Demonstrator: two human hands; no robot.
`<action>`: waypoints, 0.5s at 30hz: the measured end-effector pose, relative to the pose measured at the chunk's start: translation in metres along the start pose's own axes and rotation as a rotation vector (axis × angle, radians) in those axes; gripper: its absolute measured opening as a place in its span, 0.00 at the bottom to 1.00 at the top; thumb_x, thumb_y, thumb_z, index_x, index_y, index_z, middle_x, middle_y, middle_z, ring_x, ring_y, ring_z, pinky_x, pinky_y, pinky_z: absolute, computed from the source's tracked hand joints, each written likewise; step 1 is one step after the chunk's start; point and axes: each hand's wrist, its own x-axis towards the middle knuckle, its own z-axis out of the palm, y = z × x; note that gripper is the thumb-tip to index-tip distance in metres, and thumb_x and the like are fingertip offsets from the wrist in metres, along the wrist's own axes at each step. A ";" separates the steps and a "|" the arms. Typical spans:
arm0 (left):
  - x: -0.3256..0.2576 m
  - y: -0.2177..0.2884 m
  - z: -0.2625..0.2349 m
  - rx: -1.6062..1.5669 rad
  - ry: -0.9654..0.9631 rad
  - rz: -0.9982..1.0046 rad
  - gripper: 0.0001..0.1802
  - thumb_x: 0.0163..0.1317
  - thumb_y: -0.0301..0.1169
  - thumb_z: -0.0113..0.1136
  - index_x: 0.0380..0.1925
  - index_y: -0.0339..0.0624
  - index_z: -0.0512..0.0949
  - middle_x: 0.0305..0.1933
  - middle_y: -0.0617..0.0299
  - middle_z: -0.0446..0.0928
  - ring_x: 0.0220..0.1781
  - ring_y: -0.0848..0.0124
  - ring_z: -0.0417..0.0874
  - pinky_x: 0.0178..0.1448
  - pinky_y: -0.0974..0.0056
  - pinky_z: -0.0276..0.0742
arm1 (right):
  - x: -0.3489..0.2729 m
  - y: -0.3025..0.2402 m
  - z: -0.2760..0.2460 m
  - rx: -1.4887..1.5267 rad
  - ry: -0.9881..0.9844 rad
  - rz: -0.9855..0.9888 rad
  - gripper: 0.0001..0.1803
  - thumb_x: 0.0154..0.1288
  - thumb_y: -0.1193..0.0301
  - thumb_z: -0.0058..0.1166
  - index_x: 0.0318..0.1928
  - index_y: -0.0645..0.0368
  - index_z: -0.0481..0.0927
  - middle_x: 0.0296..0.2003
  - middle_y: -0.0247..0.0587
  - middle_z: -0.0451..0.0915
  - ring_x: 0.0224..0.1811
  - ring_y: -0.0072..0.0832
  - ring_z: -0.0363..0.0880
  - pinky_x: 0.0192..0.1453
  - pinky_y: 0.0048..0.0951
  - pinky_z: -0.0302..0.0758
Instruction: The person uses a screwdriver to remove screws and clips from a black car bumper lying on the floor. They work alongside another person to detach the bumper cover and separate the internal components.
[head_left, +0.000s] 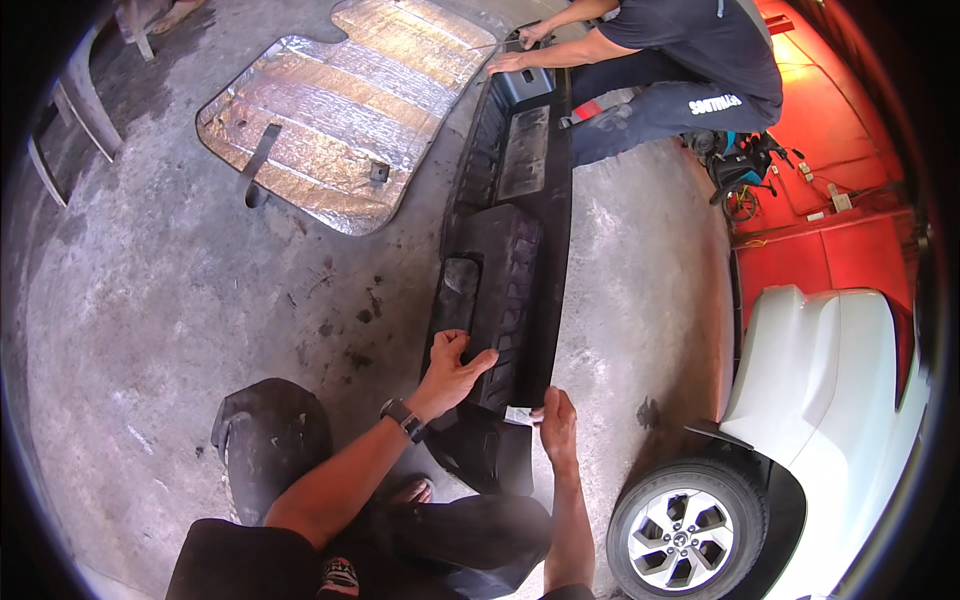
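Observation:
A long black plastic car bumper [550,230] runs away from me across the floor, its near end by my knees. My left hand [452,375] is closed on its upper face beside a rectangular recess, thumb stretched to the right. At the bumper's right edge, my right hand [558,425] is closed with its fingers pressed together. A small white piece [520,414], perhaps paper or a label, reaches from its fingertips onto the bumper. What lies under the right fingers is hidden.
A co-worker [690,60] crouches at the bumper's far end, both hands on it, holding a thin tool. A silver sunshade [340,110] lies at the far left. To my right stands a white car [830,400] with its wheel [685,535]. Beyond are dark-and-teal equipment [740,165] and a red wall.

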 end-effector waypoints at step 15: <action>-0.008 0.005 0.014 0.199 0.116 0.127 0.23 0.67 0.45 0.66 0.42 0.32 0.77 0.52 0.58 0.64 0.51 0.74 0.69 0.48 0.70 0.71 | -0.049 -0.004 0.021 -0.149 -0.048 0.087 0.38 0.74 0.42 0.41 0.47 0.72 0.81 0.36 0.62 0.83 0.42 0.48 0.82 0.49 0.42 0.74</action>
